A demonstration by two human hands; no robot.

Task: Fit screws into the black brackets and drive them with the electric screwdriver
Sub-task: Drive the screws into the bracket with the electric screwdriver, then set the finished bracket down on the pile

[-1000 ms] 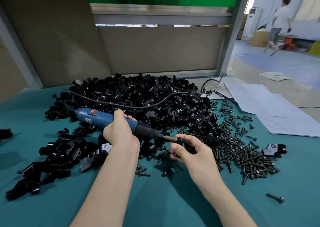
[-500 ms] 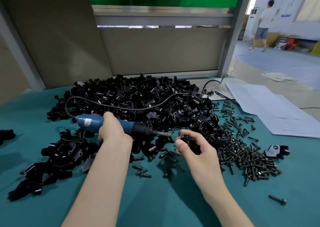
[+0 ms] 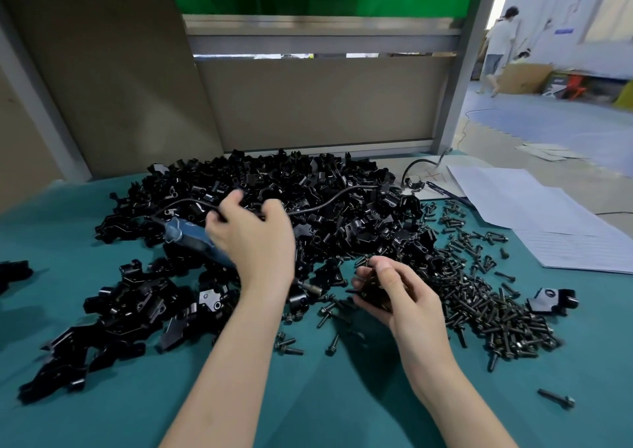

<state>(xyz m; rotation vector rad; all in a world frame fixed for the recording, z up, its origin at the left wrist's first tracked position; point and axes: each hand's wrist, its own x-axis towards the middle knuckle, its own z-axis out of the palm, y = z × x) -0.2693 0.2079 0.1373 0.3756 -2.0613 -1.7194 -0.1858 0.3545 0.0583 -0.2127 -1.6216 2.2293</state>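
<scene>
Brackets pile at the far middle of the table, the electric screwdriver lying on their left part. Screws spread just right of them; papers lie at the far right corner.

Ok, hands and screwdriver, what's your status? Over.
Left hand over bracket pile, grip unclear. Right hand holds a bracket. Screwdriver lies under left wrist. Cable crosses pile.

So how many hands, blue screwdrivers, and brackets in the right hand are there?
hands: 2, left hand and right hand
blue screwdriver: 1
bracket in the right hand: 1
total: 4
</scene>
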